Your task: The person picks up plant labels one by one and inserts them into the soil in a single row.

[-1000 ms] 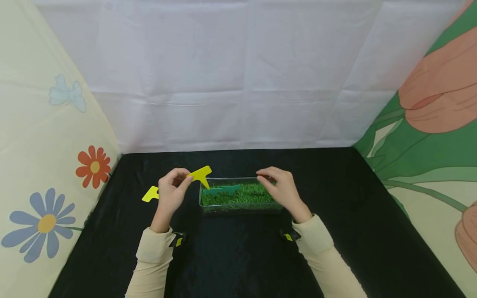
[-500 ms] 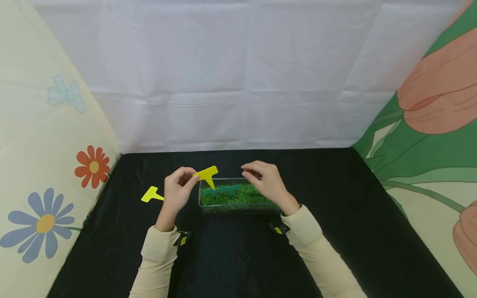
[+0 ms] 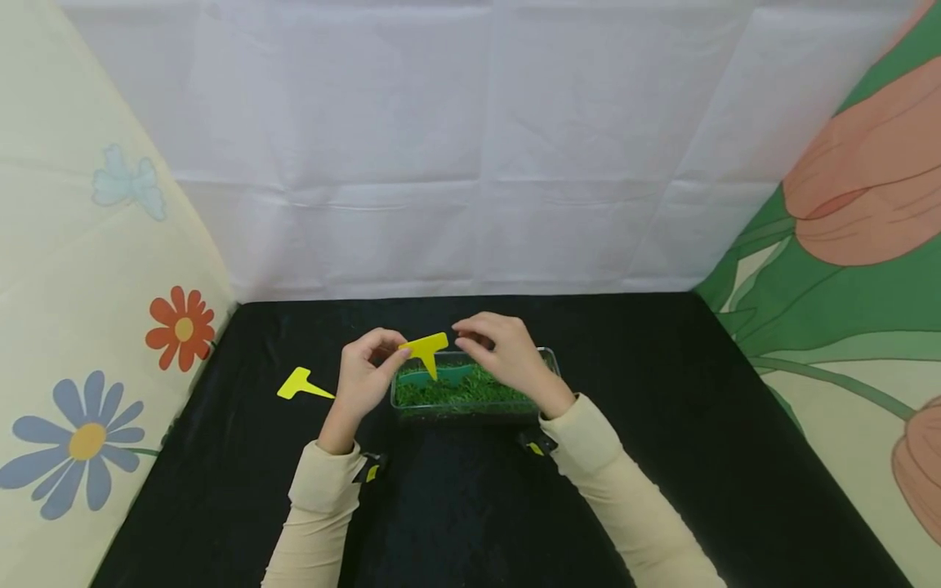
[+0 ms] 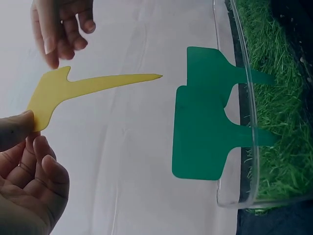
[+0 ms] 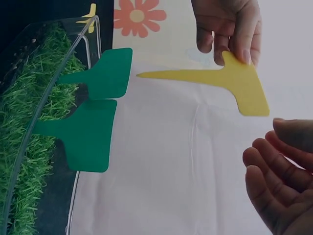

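My left hand [image 3: 360,377] pinches one end of the head of a yellow T-shaped plant label [image 3: 426,347] between thumb and fingers. The label's pointed stem hangs down over the grass in the head view. Close to the label's other end is my right hand [image 3: 507,357], its thumb and fingers apart, holding nothing. In the left wrist view, two green plant labels [image 4: 198,139] stand side by side, slightly overlapping, with their stems in the artificial grass [image 4: 283,166]. A clear rectangular box [image 3: 556,363] holds this grass, below both hands.
Another yellow plant label [image 3: 296,383] lies on the black tablecloth [image 3: 456,506] left of my left hand. Behind the table hangs a white cloth [image 3: 397,163]. Flower-printed cloths [image 3: 88,327] stand at both sides.
My left hand has carried the yellow label rightward over the box. My right hand has moved left towards it, narrowing the gap. More of the other yellow label now shows.
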Demonstrator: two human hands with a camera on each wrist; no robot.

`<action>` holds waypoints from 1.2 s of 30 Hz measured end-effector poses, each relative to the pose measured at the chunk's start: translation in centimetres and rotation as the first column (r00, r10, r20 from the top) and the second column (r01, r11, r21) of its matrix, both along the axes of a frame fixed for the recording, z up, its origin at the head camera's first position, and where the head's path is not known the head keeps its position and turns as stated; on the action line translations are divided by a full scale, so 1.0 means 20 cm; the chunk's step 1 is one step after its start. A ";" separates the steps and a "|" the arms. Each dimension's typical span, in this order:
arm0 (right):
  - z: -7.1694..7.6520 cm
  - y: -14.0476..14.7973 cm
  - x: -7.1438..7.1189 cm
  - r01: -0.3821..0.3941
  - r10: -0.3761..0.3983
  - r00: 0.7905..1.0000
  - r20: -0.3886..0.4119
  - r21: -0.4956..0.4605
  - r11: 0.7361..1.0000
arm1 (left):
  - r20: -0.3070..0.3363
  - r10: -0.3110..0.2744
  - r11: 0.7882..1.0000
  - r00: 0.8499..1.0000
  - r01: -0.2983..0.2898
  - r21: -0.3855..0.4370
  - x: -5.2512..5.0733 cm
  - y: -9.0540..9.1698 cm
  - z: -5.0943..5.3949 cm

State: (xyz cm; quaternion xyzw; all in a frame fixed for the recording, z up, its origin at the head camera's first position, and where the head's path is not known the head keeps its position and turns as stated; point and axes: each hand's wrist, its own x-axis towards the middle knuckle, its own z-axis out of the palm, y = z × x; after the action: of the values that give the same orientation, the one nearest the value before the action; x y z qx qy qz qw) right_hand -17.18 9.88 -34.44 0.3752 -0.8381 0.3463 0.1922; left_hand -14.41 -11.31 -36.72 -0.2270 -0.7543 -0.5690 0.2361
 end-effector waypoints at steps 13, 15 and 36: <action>0.00 -0.04 -0.01 -0.063 0.063 0.998 -0.029 0.018 0.998 | -0.019 -0.072 0.991 0.997 0.069 -0.119 0.05 0.03 0.08; 0.00 -0.04 -0.01 -0.071 0.071 0.997 -0.023 0.026 0.997 | -0.027 -0.080 0.990 0.996 0.077 -0.122 0.05 0.04 0.08; 0.01 0.01 0.02 -0.026 0.028 0.997 -0.068 0.024 0.999 | -0.100 -0.005 0.997 0.995 -0.002 -0.076 0.06 0.02 0.05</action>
State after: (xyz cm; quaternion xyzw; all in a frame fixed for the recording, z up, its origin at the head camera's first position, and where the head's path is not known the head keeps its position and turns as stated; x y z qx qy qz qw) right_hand -16.81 10.01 -34.34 0.4002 -0.8298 0.3264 0.2116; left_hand -13.25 -10.82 -35.78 -0.2646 -0.7624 -0.5280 0.2644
